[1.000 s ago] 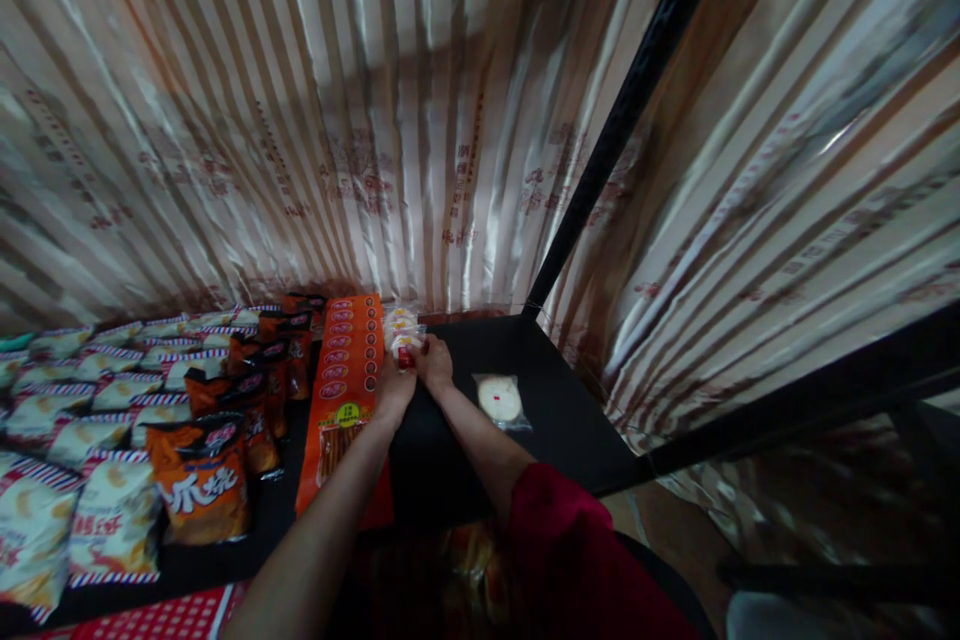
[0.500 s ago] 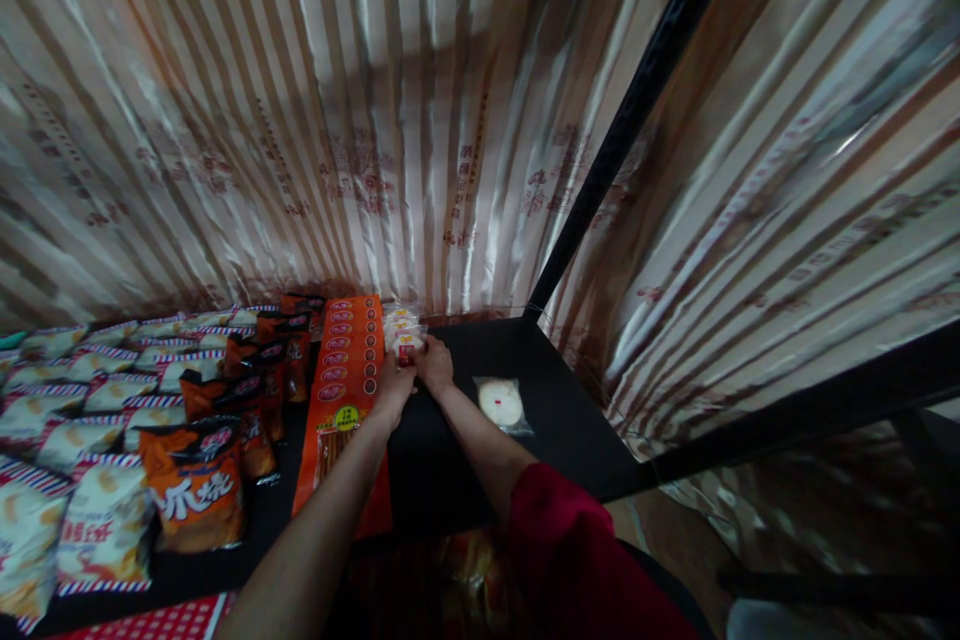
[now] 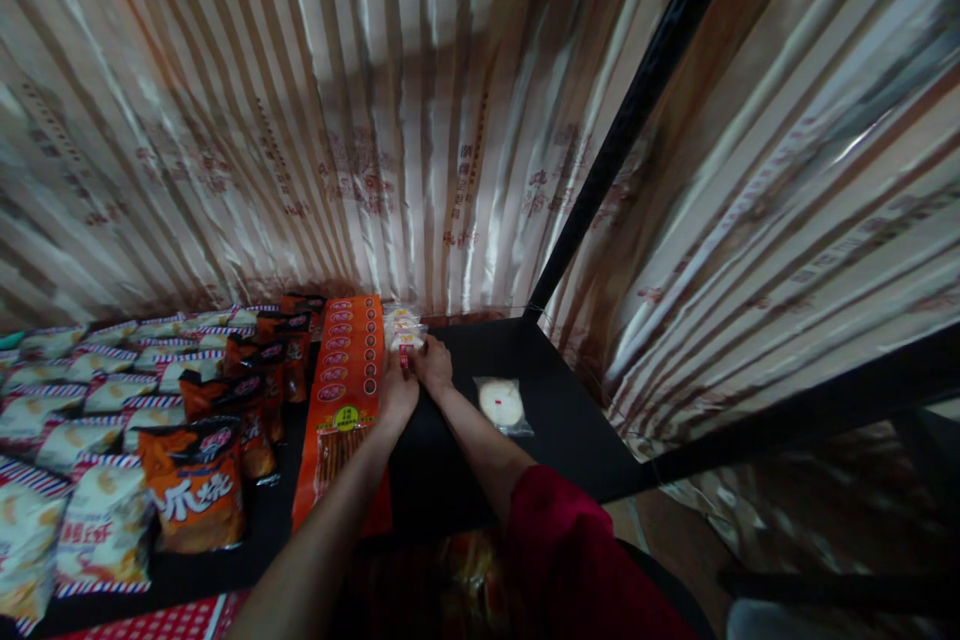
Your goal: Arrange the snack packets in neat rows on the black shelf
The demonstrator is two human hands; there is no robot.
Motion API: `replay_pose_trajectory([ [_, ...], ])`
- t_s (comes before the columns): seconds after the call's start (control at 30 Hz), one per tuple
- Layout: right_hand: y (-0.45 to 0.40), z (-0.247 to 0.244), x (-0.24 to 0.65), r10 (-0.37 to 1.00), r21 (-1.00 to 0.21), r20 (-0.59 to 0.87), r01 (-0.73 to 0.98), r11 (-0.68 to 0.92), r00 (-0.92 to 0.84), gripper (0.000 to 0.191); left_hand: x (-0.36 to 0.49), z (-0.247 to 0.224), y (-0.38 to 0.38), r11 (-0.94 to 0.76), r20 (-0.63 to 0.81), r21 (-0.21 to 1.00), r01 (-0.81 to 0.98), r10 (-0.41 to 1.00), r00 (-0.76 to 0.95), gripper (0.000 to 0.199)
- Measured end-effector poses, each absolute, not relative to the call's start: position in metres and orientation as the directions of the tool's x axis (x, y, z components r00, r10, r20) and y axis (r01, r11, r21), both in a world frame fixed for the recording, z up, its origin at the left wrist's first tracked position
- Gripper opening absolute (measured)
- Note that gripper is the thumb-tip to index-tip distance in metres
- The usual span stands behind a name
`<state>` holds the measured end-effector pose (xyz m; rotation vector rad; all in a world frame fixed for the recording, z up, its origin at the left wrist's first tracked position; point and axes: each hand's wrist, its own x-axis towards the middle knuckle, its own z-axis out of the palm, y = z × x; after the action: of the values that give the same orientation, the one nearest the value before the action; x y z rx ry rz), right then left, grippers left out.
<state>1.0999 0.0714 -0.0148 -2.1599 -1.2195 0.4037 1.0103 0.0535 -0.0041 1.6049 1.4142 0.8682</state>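
Both hands meet at a row of small white packets in clear wrap (image 3: 403, 325) at the back edge of the black shelf (image 3: 465, 480). My left hand (image 3: 397, 390) is closed at the near end of the row, on a white packet with a red label (image 3: 406, 354). From the right, my right hand (image 3: 435, 363) has its fingers on the same packet. A long orange sheet with sticks in it (image 3: 349, 360) lies just left of my left hand. To the right, a round white item in clear wrap (image 3: 501, 404) lies alone on the shelf.
Orange and black snack bags (image 3: 196, 485) stand in a row at the left. Beyond them are several rows of white bags with striped edges (image 3: 105, 525). A black metal post (image 3: 622, 130) rises at the back right corner, before striped sheeting (image 3: 420, 120).
My left hand has shifted slightly, its fingers now lower around the packet's near edge. My right hand has hardly moved.
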Motion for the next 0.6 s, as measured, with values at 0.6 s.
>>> replay_pose_trajectory([
  [0.6, 0.067, -0.030, 1.099, 0.837, -0.656, 0.171, 0.694, -0.296, 0.519, 0.040, 1.006, -0.009, 0.042, -0.233, 0.107, 0.773, 0.591, 0.965, 0.240, 0.050],
])
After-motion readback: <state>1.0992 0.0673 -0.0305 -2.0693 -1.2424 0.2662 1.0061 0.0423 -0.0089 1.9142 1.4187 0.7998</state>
